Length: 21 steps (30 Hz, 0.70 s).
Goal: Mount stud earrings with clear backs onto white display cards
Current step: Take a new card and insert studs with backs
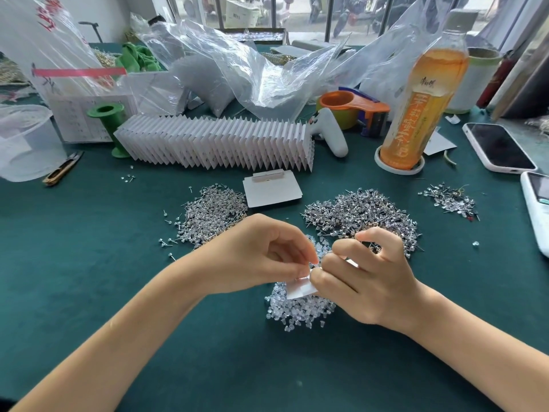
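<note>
Both hands meet mid-table over the clear backs pile (300, 310): left hand (261, 257) & right hand (365, 278) each pinch the white card (300, 288), prob. steadying it to seat a back. Stud piles (359, 215) lie just beyond; blank cards (271, 191) nearer the far edge.

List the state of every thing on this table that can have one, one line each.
left hand: pinching the card's edge
right hand: grip curled round the card
white card: held above the clear backs
clear backs: loose pile
stud earrings: loose heaps, unmounted
finished cards: stacked on edge in a row
blank cards: flat stack
tea bottle: upright, capped, nearly full
phone: screen dark
</note>
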Tool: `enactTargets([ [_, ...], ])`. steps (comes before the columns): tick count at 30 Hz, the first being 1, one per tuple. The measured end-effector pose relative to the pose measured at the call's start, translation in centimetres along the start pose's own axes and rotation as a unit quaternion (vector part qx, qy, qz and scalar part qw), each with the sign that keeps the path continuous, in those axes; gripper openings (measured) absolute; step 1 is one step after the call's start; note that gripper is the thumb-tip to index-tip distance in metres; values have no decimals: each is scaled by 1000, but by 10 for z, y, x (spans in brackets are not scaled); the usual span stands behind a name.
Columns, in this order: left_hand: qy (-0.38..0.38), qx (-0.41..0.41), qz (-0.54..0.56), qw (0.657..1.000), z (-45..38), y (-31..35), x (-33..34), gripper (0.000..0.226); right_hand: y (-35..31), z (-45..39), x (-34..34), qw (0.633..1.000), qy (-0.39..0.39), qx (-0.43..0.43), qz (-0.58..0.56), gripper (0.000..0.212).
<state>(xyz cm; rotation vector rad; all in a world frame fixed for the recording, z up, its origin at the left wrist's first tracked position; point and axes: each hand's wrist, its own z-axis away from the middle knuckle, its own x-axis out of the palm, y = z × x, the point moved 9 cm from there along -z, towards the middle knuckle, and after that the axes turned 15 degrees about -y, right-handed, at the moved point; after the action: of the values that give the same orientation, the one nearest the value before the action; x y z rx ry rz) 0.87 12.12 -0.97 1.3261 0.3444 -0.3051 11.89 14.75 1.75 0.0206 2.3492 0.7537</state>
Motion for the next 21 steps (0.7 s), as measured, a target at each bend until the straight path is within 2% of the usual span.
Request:
enactTargets([
  [11, -27, -6, -24, 999, -2, 4, 1, 14, -1, -1, 1, 1000, -6, 1, 5, 22],
  [17, -38, -10, -21, 999, -5, 5, 2, 12, -1, 1, 2, 1000, -13, -4, 9, 38],
  [21, -49, -20, -7, 999, -6, 2, 3, 11, -4, 3, 0, 1000, 2, -15, 6, 23],
])
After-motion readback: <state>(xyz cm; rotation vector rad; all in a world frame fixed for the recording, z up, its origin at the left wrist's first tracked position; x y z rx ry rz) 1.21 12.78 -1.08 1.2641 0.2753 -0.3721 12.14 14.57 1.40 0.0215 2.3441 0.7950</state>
